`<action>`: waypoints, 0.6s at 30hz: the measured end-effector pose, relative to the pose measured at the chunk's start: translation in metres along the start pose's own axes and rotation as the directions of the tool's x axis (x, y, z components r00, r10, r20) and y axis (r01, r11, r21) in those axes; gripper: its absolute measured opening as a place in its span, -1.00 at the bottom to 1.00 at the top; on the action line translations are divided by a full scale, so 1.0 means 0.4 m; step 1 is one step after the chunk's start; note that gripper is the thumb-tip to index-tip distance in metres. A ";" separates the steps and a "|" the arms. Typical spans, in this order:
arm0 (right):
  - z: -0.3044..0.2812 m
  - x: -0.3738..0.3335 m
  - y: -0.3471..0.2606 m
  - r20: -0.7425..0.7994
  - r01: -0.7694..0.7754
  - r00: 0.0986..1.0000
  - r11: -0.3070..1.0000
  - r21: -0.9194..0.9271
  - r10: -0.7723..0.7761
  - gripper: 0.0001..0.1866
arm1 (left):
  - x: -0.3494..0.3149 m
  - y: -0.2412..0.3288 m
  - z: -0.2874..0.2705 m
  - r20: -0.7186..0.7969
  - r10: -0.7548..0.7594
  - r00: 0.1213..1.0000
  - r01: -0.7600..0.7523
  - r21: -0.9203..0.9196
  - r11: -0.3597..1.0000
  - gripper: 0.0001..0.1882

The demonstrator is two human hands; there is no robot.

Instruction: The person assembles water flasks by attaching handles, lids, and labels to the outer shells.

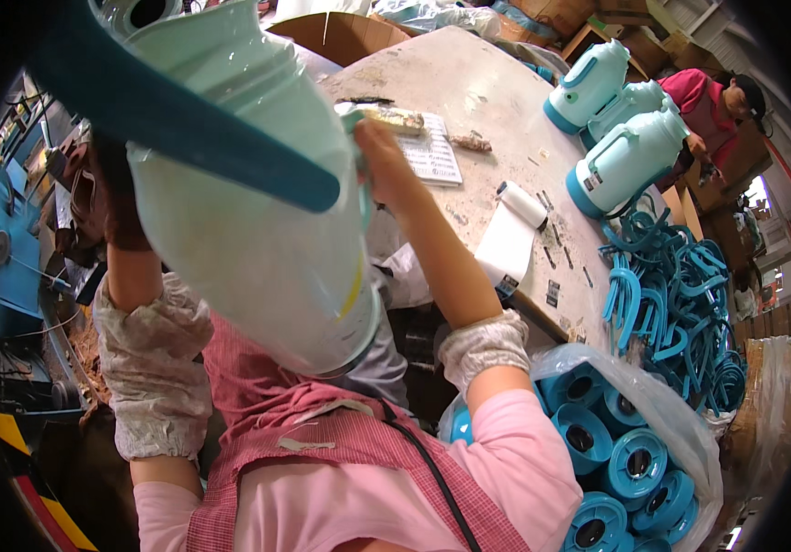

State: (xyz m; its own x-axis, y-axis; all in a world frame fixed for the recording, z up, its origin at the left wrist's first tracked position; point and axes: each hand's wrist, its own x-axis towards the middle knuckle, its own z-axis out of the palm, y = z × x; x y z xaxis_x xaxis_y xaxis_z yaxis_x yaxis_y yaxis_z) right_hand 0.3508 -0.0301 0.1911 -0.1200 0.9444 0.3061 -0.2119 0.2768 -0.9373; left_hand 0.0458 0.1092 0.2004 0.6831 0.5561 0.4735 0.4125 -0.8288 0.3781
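Note:
A large pale mint vacuum jug is held up close in front of my chest, tilted, with a dark teal handle running across its near side. My right hand is closed on a mint part at the jug's right edge. On the opposite side, my left hand is against the jug, dark and mostly in shadow, its fingers largely hidden by the jug and handle.
The worktable bears a paper sheet, a white roll, finished jugs and a pile of teal handles. A plastic bag holds round teal parts. A co-worker stands at far right; blue machinery at left.

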 end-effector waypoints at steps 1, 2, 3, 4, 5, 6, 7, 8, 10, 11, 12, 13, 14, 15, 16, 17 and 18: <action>-0.054 0.008 -0.013 -0.087 -0.007 0.996 0.993 -0.116 -0.003 -0.63 | 0.035 0.003 0.008 0.001 0.039 0.999 -0.039 0.016 0.999 -0.48; -0.126 0.015 -0.018 -0.181 0.052 0.978 0.964 -0.260 -0.102 -0.63 | 0.051 0.015 0.016 -0.010 0.101 0.995 -0.101 0.001 0.995 -0.47; -0.214 0.020 -0.026 -0.280 0.063 0.940 0.906 -0.419 -0.194 -0.63 | 0.059 0.031 0.036 -0.030 0.203 0.979 -0.204 -0.057 0.977 -0.46; -0.295 0.042 -0.031 -0.328 0.055 0.900 0.821 -0.568 -0.287 -0.63 | 0.028 0.059 0.026 -0.063 0.293 0.954 -0.298 -0.109 0.948 -0.45; -0.419 0.025 -0.056 -0.377 -0.022 0.851 0.692 -0.721 -0.365 -0.63 | 0.007 0.082 0.072 -0.100 0.390 0.915 -0.403 -0.230 0.886 -0.44; -0.557 -0.010 -0.065 -0.411 -0.124 0.814 0.569 -0.813 -0.410 -0.63 | -0.053 0.144 0.091 0.098 0.218 0.971 -0.191 -0.232 0.954 -0.48; -0.675 -0.037 -0.087 -0.422 -0.204 0.796 0.464 -0.862 -0.434 -0.63 | -0.146 0.115 0.118 0.141 0.092 0.986 -0.002 -0.535 0.845 -0.57; -0.791 -0.066 -0.101 -0.436 -0.273 0.796 0.394 -0.878 -0.419 -0.63 | -0.258 0.114 0.120 0.161 -0.149 0.976 0.216 -0.587 0.780 -0.50; -0.992 -0.119 -0.126 -0.480 -0.381 0.804 0.315 -0.869 -0.352 -0.63 | -0.566 0.080 0.173 0.055 -0.601 0.797 0.471 -0.678 0.564 -0.57; -1.068 -0.105 -0.131 -0.500 -0.415 0.802 0.298 -0.860 -0.326 -0.63 | -0.699 0.051 0.192 -0.210 -0.709 0.673 0.562 -0.478 0.675 -0.63; -1.124 -0.111 -0.126 -0.528 -0.452 0.793 0.287 -0.845 -0.303 -0.63 | -0.876 0.068 0.233 -0.305 -0.832 0.463 0.713 -0.430 0.554 -0.65; -1.147 -0.091 -0.121 -0.551 -0.478 0.781 0.286 -0.830 -0.294 -0.63 | -1.039 0.083 0.259 -0.405 -0.881 0.244 0.822 -0.395 0.410 -0.66; -1.177 -0.087 -0.112 -0.586 -0.514 0.756 0.289 -0.808 -0.292 -0.63 | -1.209 0.119 0.283 -0.505 -0.852 0.137 0.871 -0.349 0.347 -0.68; -1.184 -0.063 -0.105 -0.612 -0.537 0.729 0.299 -0.789 -0.306 -0.63 | -1.370 0.181 0.310 -0.597 -0.801 0.045 0.908 -0.309 0.282 -0.69; -1.182 -0.053 -0.104 -0.641 -0.561 0.697 0.312 -0.767 -0.322 -0.62 | -1.508 0.262 0.336 -0.625 -0.767 -0.144 0.937 -0.336 0.099 -0.68; -1.175 -0.046 -0.106 -0.666 -0.577 0.661 0.332 -0.746 -0.346 -0.62 | -1.624 0.346 0.354 -0.638 -0.704 -0.311 0.927 -0.368 -0.077 -0.66; -1.172 -0.049 -0.110 -0.695 -0.597 0.618 0.357 -0.719 -0.367 -0.62 | -1.704 0.437 0.339 -0.643 -0.583 -0.496 0.868 -0.394 -0.304 -0.65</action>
State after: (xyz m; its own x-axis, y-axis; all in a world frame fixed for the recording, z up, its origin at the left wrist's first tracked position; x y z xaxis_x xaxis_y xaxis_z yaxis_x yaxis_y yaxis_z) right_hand 0.8171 0.0222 0.1479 0.6779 0.6056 0.4167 0.6928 -0.3370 -0.6375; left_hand -0.2659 -0.4234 -0.1643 -0.9671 0.2480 0.0561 0.2299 0.7589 0.6093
